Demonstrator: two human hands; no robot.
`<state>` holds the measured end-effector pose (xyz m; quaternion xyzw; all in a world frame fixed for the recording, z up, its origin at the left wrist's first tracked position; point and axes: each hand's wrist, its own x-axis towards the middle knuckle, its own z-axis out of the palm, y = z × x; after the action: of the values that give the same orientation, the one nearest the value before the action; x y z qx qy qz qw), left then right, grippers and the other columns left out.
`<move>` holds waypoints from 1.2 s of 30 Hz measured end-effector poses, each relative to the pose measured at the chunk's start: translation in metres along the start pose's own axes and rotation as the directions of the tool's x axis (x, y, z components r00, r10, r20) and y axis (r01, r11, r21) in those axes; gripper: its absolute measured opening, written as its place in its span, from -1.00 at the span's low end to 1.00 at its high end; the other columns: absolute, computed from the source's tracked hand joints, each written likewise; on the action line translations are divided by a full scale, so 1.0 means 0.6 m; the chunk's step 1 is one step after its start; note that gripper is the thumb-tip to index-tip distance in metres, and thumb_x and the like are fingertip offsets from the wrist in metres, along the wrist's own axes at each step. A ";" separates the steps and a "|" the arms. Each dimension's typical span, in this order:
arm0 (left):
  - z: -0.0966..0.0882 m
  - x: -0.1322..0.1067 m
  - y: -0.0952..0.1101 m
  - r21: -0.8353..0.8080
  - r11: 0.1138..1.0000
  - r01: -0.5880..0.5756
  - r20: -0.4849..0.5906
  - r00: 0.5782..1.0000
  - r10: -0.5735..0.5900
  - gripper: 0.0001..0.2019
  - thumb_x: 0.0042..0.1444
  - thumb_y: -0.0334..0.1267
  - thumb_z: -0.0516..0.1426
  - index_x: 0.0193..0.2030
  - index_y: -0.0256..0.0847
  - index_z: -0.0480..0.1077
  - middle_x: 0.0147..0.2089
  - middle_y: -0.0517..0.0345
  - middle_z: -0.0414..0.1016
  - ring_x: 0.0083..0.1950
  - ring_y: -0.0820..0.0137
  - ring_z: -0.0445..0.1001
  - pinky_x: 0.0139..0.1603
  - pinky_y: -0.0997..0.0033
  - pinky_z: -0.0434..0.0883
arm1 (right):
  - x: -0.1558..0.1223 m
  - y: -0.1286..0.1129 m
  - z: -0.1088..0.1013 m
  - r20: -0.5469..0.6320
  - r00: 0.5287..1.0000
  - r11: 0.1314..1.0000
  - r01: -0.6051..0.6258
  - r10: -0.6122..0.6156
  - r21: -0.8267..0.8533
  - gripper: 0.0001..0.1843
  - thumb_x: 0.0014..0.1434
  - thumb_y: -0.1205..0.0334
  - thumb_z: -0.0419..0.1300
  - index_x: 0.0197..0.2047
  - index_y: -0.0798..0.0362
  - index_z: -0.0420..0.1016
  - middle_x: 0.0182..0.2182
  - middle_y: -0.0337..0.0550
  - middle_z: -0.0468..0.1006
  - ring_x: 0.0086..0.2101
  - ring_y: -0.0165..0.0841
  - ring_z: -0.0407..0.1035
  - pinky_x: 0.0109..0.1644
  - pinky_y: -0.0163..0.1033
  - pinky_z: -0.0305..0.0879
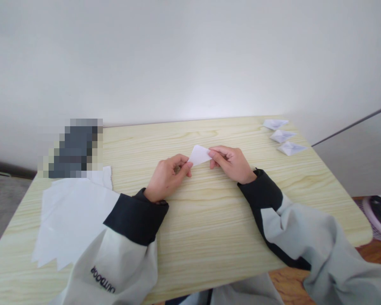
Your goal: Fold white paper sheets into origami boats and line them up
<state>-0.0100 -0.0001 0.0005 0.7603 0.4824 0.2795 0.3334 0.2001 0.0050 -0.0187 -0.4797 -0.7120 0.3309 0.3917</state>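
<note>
A small piece of folded white paper [199,155] is held up over the middle of the table. My left hand [169,174] pinches its left end between thumb and fingers. At its right end, my right hand [230,162] grips the paper with the thumb on the near side. The fingertips cover both ends of the paper, and its back side is hidden.
Three folded white paper boats [282,136] stand in a row at the table's far right. Several white paper sheets [76,216] lie on the left, partly under my left sleeve. Behind them is a pixelated dark object [73,148]. A white wall [184,63] borders the wooden table [209,237].
</note>
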 end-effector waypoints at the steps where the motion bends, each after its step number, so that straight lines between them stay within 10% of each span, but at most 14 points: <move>1: -0.001 0.000 0.001 -0.011 1.000 0.003 -0.004 1.000 -0.003 -0.74 0.17 -0.11 0.04 -0.38 -0.24 0.40 -0.53 0.26 0.48 -0.59 0.53 0.24 -0.53 0.52 0.17 | 0.000 0.000 0.000 0.003 1.000 1.000 0.001 -0.001 0.010 -0.67 0.26 0.05 0.05 -0.24 0.09 0.53 -0.57 -0.25 0.51 -0.54 -0.46 0.33 -0.40 -0.36 0.26; 19: 0.002 0.002 -0.005 0.120 0.991 -0.059 0.046 0.998 0.054 -0.59 0.21 -0.04 0.00 -0.49 -0.22 0.50 -0.63 0.25 0.34 -0.55 0.48 0.22 -0.49 0.48 0.15 | -0.003 -0.007 0.000 0.095 0.995 0.998 -0.006 0.001 0.054 -0.66 0.23 0.02 0.08 -0.17 0.10 0.52 -0.58 -0.24 0.54 -0.56 -0.46 0.35 -0.45 -0.36 0.22; 23: 0.009 0.002 -0.005 0.155 0.981 -0.119 -0.080 0.988 0.132 -0.70 0.15 -0.11 0.08 -0.07 -0.23 0.44 -0.32 0.19 0.50 -0.37 0.45 0.38 -0.34 0.48 0.29 | -0.002 -0.004 0.001 0.072 0.997 0.993 -0.027 0.019 0.118 -0.67 0.20 0.05 0.13 -0.10 0.11 0.47 -0.62 -0.28 0.51 -0.59 -0.48 0.32 -0.47 -0.37 0.19; 26: 0.012 0.002 -0.010 0.207 0.961 -0.181 -0.109 0.972 0.207 -0.43 0.07 -0.10 0.17 0.21 -0.20 0.19 -0.10 0.11 0.47 -0.25 0.43 0.41 -0.26 0.46 0.35 | -0.003 -0.003 0.001 0.070 0.996 0.986 -0.059 0.049 0.157 -0.69 0.18 0.07 0.15 -0.11 0.11 0.43 -0.64 -0.32 0.47 -0.62 -0.50 0.28 -0.50 -0.38 0.14; 36: 0.012 0.001 -0.010 0.236 0.951 -0.200 -0.118 0.965 0.232 -0.54 0.04 -0.08 0.21 0.06 -0.24 0.35 -0.20 0.10 0.49 -0.25 0.39 0.43 -0.20 0.38 0.38 | -0.003 0.001 0.001 0.095 0.995 0.953 0.002 -0.033 0.303 -0.54 -0.03 0.09 0.35 -0.09 0.05 0.33 -0.48 -0.30 0.48 -0.50 -0.49 0.30 -0.45 -0.38 0.15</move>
<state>-0.0074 0.0007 -0.0087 0.8189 0.4470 0.3129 0.1778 0.2001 0.0031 -0.0198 -0.3907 -0.6757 0.4560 0.4277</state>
